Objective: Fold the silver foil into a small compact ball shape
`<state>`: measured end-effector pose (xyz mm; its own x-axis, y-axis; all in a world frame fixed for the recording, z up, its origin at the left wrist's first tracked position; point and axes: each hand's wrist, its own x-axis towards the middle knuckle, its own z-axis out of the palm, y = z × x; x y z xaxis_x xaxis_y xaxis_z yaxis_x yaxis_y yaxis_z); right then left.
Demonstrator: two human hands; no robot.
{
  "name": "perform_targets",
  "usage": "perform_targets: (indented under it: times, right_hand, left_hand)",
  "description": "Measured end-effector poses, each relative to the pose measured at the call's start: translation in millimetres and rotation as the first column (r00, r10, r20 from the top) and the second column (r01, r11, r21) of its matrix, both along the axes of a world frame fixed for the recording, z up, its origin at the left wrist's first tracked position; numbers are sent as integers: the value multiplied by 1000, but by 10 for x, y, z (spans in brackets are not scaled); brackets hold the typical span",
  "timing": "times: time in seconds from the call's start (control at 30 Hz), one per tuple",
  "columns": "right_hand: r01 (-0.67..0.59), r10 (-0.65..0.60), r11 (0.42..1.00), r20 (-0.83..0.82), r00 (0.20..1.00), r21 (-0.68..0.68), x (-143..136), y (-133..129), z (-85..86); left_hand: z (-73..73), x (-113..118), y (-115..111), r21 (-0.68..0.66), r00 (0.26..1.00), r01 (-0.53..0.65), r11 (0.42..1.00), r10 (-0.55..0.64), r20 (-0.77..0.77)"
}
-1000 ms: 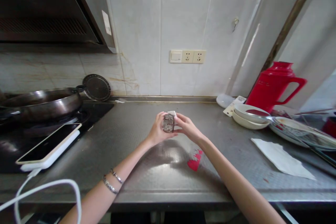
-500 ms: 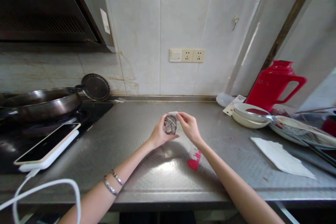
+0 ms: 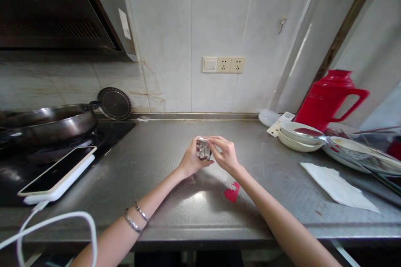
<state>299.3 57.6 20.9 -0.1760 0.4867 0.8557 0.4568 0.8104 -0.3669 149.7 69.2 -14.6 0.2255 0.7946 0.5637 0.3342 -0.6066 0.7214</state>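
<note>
In the middle of the head view my left hand (image 3: 189,159) is closed around a small, round, shiny grey object (image 3: 204,150), possibly glass, raised over the steel counter. Its near face catches light and shows reflections; its exact kind cannot be made out. My right hand (image 3: 226,154) is closed in a pinch, fingertips at the object's upper right rim. Most of the small white piece, like tissue, at those fingertips is hidden. Below my right wrist a red heart-shaped patch (image 3: 232,194) with a ragged top lies on the counter (image 3: 163,183).
On the left are a pan (image 3: 53,123) on the cooktop, a phone (image 3: 58,171) on a white block, and a white cable (image 3: 72,215). A white tissue (image 3: 338,185), stacked bowls (image 3: 297,142), plates with utensils, and a red thermos (image 3: 327,100) occupy the right.
My right hand has moved slightly left, its fingers now covering the object's upper right edge. The white piece shows less than before. My left hand keeps its hold.
</note>
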Motion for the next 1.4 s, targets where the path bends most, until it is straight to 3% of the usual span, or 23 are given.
perform_targets:
  times: [0.27,0.47,0.53,0.63,0.73,0.8,0.93,1.1,1.4]
  right_hand:
    - [-66,29,972,164,986,224,35,-18,6]
    - [-77,26,949,166,986,307,70,-33,64]
    - [-7,-12,963,71,997,270,76,-34,93]
    - [92,-87,992,-67,994,81,67,-35,128]
    - [111,-124,986,-102,987,-122,40,-37,126]
    - [86,-101,983,-89,991,-160,20,-39,103]
    - [18,-18,1000,2,1000,-22,4,-38,51]
    - [-23,-6,985,162,987,173,27,-31,25]
    - [-90,-42,934,357,933,346,-20,-67,-9]
  left_hand:
    - [42,15,-45,-65,995,-34,997,40,87]
    - [24,11,-14,-80,992,-6,997,16,127]
    - [41,14,-19,-53,990,-1,999,8,138]
    - [60,21,-41,-34,991,11,999,-6,131]
    - [52,29,-59,-40,993,33,999,-28,112]
    - [40,33,-62,-47,993,62,997,-57,102]
    - [31,41,-55,-41,993,78,996,-74,94]
    - [32,34,-43,0,997,62,998,-62,39]
    - [8,1,14,-7,1000,-9,1000,9,2]
